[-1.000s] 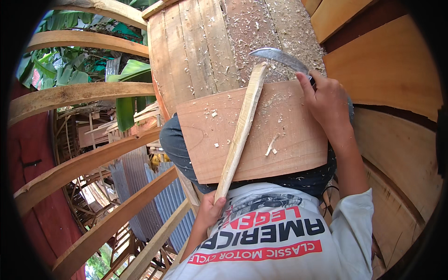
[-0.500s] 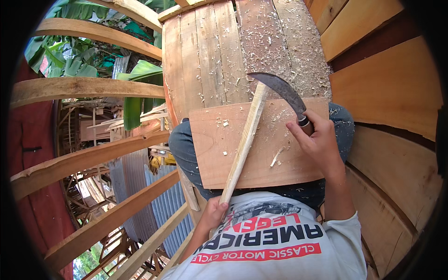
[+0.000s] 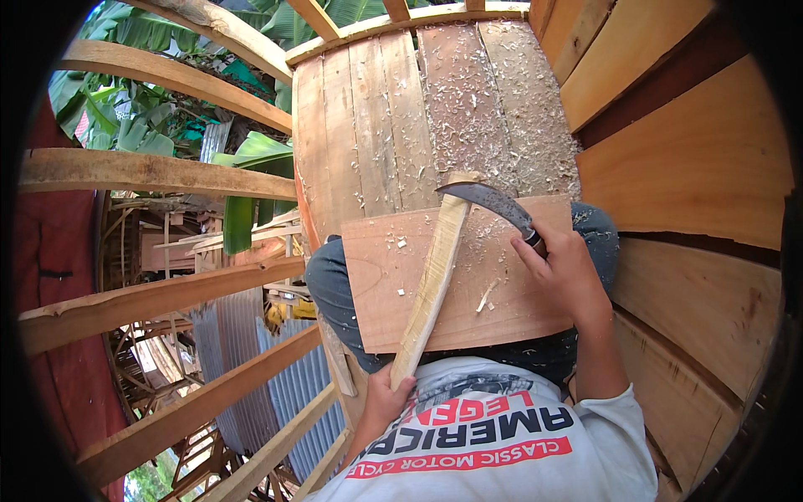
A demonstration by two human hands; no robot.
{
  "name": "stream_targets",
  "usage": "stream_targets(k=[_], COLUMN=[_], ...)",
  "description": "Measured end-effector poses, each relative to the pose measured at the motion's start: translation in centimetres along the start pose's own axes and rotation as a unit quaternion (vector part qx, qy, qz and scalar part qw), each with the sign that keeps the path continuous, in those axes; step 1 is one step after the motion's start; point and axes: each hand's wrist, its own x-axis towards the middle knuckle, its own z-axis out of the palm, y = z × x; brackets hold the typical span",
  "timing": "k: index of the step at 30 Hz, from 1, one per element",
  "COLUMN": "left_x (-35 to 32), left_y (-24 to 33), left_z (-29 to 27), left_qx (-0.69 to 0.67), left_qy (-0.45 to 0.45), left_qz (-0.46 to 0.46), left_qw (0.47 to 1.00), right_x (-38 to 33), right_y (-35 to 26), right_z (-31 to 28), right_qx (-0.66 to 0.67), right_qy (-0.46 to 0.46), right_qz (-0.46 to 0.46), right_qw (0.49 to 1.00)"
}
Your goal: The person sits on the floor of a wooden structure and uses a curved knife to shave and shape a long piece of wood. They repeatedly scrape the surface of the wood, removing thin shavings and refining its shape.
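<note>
Centrally placed: flat wooden board (image 3: 456,280) resting across both knees, serving as work surface and as landmark for all positions below. Long pale wooden stick (image 3: 431,280) lying slantwise over the board, upper end projecting just past the far edge, lower end running off the near edge toward the torso. Left hand (image 3: 386,400) just below the near edge, fingers wrapped and pressed tight around the stick's lower end. Right hand (image 3: 567,272) over the board's right portion, clenched around the dark handle of a curved-blade knife (image 3: 493,205); blade arching leftward along the far edge, tip meeting the stick's upper end. Stick face showing fresh, pale, flattened facets along most of its visible length, judged as largely shaved; blade position at the top end suggesting that end as the part not yet finished. Exact degree of completion not determinable, underside of the stick hidden. Loose wood shavings (image 3: 477,251) scattered on the board to the right of the stick, more lying beyond the far edge on the plank floor (image 3: 435,109). Curved timber ribs (image 3: 159,297) well to the left of the board, with gaps open to greenery and metal sheeting. Wide planked wall (image 3: 694,176) rising to the right of the board.
</note>
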Motion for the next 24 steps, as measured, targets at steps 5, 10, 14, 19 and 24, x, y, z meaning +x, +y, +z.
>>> stream_targets(k=[5, 10, 14, 19, 24], left_x=[-0.9, -0.8, -0.6, -0.5, -0.5], left_y=[-1.0, -1.4, -1.6, -1.6, -1.3], left_z=[-1.2, -1.4, -1.5, -1.3, -1.2], left_qx=[0.022, 0.009, 0.016, -0.002, -0.001], left_qy=[0.0, -0.004, -0.015, -0.02, -0.025], left_qz=[0.01, 0.009, 0.019, 0.014, 0.016], left_qw=[1.0, 1.0, 1.0, 1.0, 1.0], right_x=[-1.1, -0.9, -1.6, -1.5, -1.4], right_y=[0.4, 0.4, 0.1, 0.7, 0.9], right_z=[-0.2, -0.1, -0.3, -0.5, -0.9], right_qx=[0.085, 0.157, 0.155, 0.252, 0.218], right_qy=[-0.186, -0.072, -0.263, -0.171, -0.14], right_qz=[-0.041, 0.014, -0.017, 0.07, 0.017], right_qw=[0.978, 0.985, 0.952, 0.95, 0.966])
